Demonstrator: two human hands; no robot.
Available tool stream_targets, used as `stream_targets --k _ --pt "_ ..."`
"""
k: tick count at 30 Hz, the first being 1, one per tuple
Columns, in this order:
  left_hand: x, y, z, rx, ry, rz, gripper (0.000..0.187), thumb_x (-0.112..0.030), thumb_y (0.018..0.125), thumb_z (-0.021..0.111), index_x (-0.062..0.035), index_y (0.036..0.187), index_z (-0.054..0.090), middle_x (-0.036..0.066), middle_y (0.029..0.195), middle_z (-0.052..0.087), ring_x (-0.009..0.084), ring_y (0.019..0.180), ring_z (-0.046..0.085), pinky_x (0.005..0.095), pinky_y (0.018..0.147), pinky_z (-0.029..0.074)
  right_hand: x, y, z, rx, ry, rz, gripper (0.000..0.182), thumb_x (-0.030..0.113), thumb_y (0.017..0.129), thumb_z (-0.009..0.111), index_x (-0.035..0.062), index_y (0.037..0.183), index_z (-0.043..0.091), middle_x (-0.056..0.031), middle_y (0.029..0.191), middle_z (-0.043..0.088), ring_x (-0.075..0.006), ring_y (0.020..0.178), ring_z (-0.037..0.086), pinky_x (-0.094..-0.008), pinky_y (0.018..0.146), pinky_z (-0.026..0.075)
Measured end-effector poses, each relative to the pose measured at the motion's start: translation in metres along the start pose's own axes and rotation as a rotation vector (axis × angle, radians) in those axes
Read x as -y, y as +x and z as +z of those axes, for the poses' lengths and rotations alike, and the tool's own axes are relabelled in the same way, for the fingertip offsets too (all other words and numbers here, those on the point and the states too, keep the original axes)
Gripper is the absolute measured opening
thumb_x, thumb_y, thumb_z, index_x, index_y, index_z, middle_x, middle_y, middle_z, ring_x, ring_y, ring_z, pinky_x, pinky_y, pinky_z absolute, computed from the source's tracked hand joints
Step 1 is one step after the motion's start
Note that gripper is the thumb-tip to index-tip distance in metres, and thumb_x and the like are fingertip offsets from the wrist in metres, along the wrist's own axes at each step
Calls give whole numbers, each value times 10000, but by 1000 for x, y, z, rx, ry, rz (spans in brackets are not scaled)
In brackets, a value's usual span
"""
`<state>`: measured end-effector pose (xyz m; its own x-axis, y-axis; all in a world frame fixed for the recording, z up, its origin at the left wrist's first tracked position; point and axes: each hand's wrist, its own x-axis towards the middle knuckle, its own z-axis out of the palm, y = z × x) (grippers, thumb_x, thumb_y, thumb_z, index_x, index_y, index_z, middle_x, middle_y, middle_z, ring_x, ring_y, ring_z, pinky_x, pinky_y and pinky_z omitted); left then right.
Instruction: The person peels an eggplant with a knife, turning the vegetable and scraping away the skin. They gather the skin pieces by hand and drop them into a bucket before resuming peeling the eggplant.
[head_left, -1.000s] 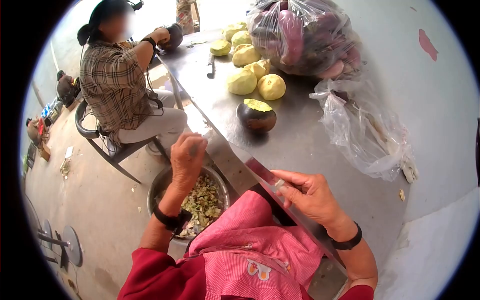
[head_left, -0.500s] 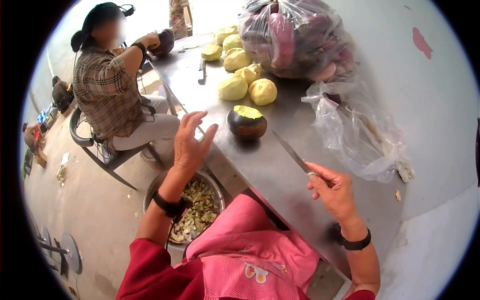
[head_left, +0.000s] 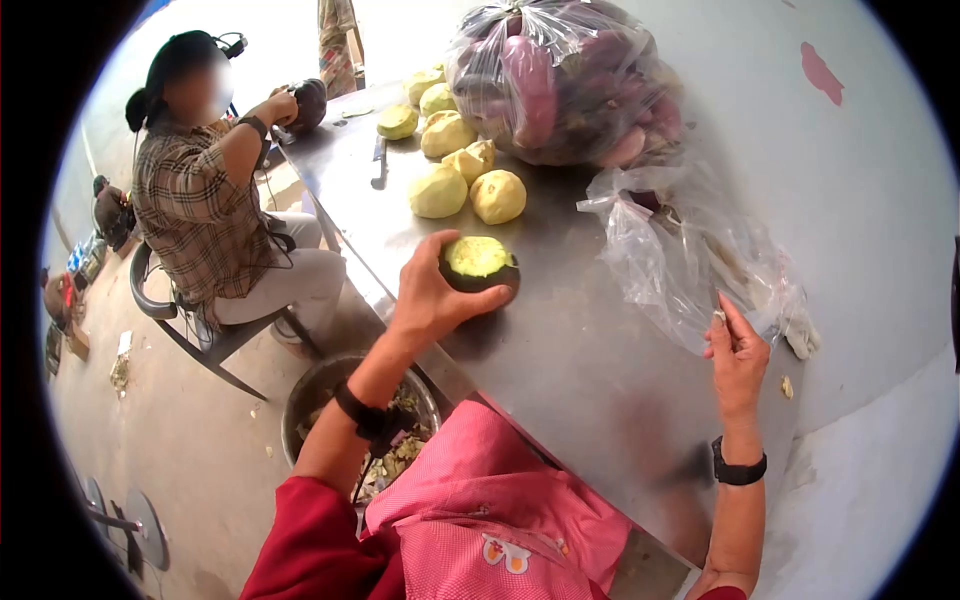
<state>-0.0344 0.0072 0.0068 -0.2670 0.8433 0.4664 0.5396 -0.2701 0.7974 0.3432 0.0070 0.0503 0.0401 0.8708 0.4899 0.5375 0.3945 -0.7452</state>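
Observation:
A round, dark-skinned eggplant stands on the metal table, its pale green flesh bared on top. My left hand is closed round it, thumb along the near side and fingers at the far left. Off to the right, beside the loose clear plastic bag, my right hand is raised, fingers closed on the knife. Its blade is hard to make out against the plastic. Several peeled eggplants sit beyond the dark one.
A big plastic bag of purple eggplants stands at the back. Another knife lies near the left edge. Below the table is a metal basin of peelings. A seated co-worker handles a dark eggplant at the far left.
My left hand has moved right and taken hold of the dark eggplant, whose cut top now leans more towards me. My right hand has moved right and up with the knife, away from the eggplant.

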Motion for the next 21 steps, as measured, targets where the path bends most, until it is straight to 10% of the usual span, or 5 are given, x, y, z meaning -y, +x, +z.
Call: stream_targets --k 8,14,21 --pt "-43 -30 67 2 -138 314 959 -322 554 945 32 1315 482 187 1193 481 326 1146 520 418 1004 464 27 -15 41 93 -63 -228 387 52 944 676 110 1326 673 14 923 638 -69 743 542 -247 672 509" --pt "-44 -43 77 177 -428 2 1116 -317 537 987 10 1394 351 153 1250 497 236 1175 535 365 1038 449 23 -34 63 26 -48 -382 346 76 937 684 130 1278 696 -46 898 655 -162 737 617 -292 669 503" --pt "-34 -41 72 182 -189 224 1046 -323 540 978 17 1357 420 199 1234 547 311 1115 597 411 965 497 22 -51 74 87 -142 -455 375 131 887 729 155 1261 706 -49 835 592 -226 712 613 -341 606 510"
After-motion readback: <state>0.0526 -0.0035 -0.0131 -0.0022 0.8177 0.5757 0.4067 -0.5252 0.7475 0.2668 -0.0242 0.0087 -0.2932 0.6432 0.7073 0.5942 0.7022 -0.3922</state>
